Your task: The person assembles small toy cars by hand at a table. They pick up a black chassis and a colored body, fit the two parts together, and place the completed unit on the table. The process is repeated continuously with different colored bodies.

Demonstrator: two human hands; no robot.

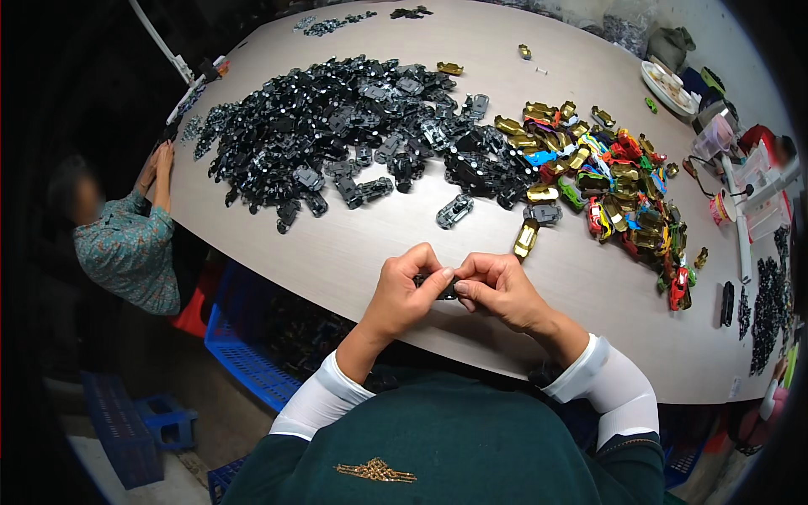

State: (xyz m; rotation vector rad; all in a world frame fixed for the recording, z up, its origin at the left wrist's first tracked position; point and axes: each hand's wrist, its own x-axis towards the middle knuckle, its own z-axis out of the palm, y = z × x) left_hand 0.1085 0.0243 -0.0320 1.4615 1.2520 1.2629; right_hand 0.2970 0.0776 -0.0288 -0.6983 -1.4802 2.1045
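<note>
My left hand [402,290] and my right hand [498,288] meet over the near edge of the table [353,244], both pinching one small black toy-car chassis [443,289] between the fingertips. Most of the part is hidden by my fingers. Just beyond my right hand lies a gold toy-car body [526,238], and a grey chassis [454,210] lies a little farther out. A big heap of black chassis parts [337,135] covers the table's left middle. A heap of coloured and gold car bodies [614,185] spreads to the right.
Another person [126,236] sits at the table's left end with hands on its edge. Blue plastic crates [244,353] stand under the table. Cups, a tape roll [721,206] and a plate [669,84] crowd the right side; more black parts [766,303] lie far right.
</note>
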